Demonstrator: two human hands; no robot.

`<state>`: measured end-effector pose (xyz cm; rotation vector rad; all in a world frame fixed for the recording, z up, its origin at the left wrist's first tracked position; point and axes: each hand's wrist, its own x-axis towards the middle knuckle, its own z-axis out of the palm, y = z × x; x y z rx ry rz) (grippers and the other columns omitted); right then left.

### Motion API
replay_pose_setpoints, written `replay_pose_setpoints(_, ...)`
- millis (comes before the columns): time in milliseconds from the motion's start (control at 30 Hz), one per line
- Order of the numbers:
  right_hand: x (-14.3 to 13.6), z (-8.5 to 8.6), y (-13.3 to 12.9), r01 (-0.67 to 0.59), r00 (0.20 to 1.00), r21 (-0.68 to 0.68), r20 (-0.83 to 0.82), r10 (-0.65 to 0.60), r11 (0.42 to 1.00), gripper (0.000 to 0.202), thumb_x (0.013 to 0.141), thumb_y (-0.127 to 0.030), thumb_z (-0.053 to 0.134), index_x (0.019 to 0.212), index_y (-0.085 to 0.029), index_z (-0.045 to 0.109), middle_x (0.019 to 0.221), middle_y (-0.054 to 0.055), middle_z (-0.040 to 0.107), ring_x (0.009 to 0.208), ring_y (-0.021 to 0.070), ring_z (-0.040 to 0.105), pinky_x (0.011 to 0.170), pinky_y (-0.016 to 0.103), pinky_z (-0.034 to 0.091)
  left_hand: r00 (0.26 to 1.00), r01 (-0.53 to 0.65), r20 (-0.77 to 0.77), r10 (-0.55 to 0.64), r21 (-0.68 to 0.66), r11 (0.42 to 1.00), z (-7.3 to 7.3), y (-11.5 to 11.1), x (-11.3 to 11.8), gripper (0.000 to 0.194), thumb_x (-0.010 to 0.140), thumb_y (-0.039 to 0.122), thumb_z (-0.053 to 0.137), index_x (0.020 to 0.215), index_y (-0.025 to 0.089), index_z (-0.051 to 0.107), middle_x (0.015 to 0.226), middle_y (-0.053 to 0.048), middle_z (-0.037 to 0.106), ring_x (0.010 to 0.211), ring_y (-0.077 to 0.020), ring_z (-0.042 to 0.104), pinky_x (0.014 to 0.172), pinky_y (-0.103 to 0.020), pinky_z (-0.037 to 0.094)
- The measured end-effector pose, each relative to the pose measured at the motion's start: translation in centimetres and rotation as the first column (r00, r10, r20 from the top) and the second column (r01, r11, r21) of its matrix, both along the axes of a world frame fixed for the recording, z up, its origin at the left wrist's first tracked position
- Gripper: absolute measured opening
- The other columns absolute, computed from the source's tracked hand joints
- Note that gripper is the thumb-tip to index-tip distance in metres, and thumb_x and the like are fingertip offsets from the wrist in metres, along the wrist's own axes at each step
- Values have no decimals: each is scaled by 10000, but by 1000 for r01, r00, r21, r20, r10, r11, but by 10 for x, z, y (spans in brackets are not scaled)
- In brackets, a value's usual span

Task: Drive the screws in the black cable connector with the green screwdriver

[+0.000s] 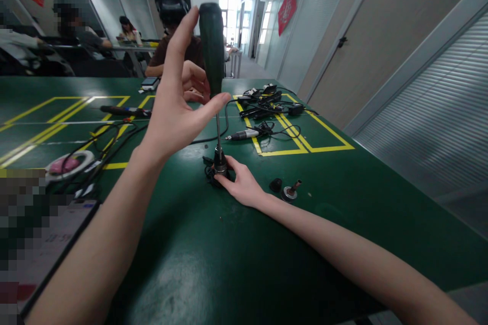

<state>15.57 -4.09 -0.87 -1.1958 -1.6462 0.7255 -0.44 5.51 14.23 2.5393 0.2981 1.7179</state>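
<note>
A screwdriver with a dark green handle [211, 51] stands upright. My left hand [171, 106] is at its handle, the index finger touching the top end, the thumb across the lower end and the other fingers curled against the side. The screwdriver's thin metal shaft runs down into the top of a small black tool body with a metal ring [220, 165], where its tip is hidden. My right hand [242, 183] pinches that body between thumb and fingers, low over the table. Black cord bunches behind it. Just right of this hand lie a black cap [275, 185] and a round metal part with a stem [290, 193].
The green table [213, 264] carries yellow tape outlines. A corded pen-shaped tool [244, 135] and a heap of black cables [263, 101] lie farther back. At left are another screwdriver-like tool [124, 110], a white tape roll [86, 157] and a tablet-like screen [57, 244]. A person [171, 30] sits opposite.
</note>
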Motion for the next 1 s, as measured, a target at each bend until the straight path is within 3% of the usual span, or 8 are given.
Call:
replay_pose_setpoints(133,0,0,0,2,1000,-3,0,-2,1000,315,902,-287,676,1202,-190,674,1156,95,784,1072,267,729,973,415,556,998,45,-34,-48,-76,996,2,-6,0,917,934,196,697,1689,419,226,1334,-34,683,954,-145,743,693,-218,618)
replay_pose_setpoints(233,0,0,0,-2,1000,-6,-1,2,1000,324,902,-289,674,1208,-182,672,1171,105,781,1088,273,728,983,419,550,997,54,-43,-61,-150,987,5,-12,0,894,928,167,640,1681,441,243,1674,-35,479,1023,-142,750,735,-234,638)
replay_pose_setpoints(367,-1,1,0,0,1000,-10,-5,0,1000,327,900,-296,674,1205,-179,668,1155,104,778,1079,270,726,988,420,548,996,69,-45,-80,-201,977,6,-14,-1,887,927,171,633,1683,427,247,1660,-41,515,1033,-155,756,807,-282,666)
replay_pose_setpoints(500,-1,1,0,6,1000,-15,-4,-6,1000,316,898,-296,675,1192,-180,670,1130,97,778,1050,264,723,978,416,549,994,88,-46,-95,-135,987,5,-10,0,858,945,183,611,1678,430,240,1769,-37,330,1068,-143,746,841,-292,662)
replay_pose_setpoints(600,0,1,0,7,1000,-17,-4,-7,1000,318,894,-294,683,1194,-188,673,1139,93,779,1068,266,723,979,410,549,997,52,-44,-56,-93,994,2,-5,0,847,958,238,649,1670,446,242,1661,-23,457,1046,-136,731,802,-279,649)
replay_pose_setpoints(700,-1,1,0,8,1000,-16,-9,-8,1000,331,893,-290,681,1206,-185,670,1152,97,779,1085,272,724,987,416,547,1000,23,-7,-24,-71,997,-1,-1,0,903,930,282,752,1674,419,258,1319,-34,659,937,-135,715,697,-232,612)
replay_pose_setpoints(800,-1,0,0,7,1000,-14,-13,-7,1000,339,891,-287,678,1214,-184,668,1163,100,780,1089,275,725,991,423,547,1000,17,-8,-18,-82,996,-2,4,-3,957,894,318,845,1678,358,298,1026,-25,675,853,-142,698,644,-210,582)
replay_pose_setpoints(1000,-1,0,0,2,1000,-7,-14,-2,1000,336,895,-293,671,1214,-187,669,1166,101,780,1093,278,726,989,428,547,999,42,-22,-45,-103,994,-1,4,-5,864,860,330,890,1608,322,457,1019,-28,696,872,-161,733,684,-241,613)
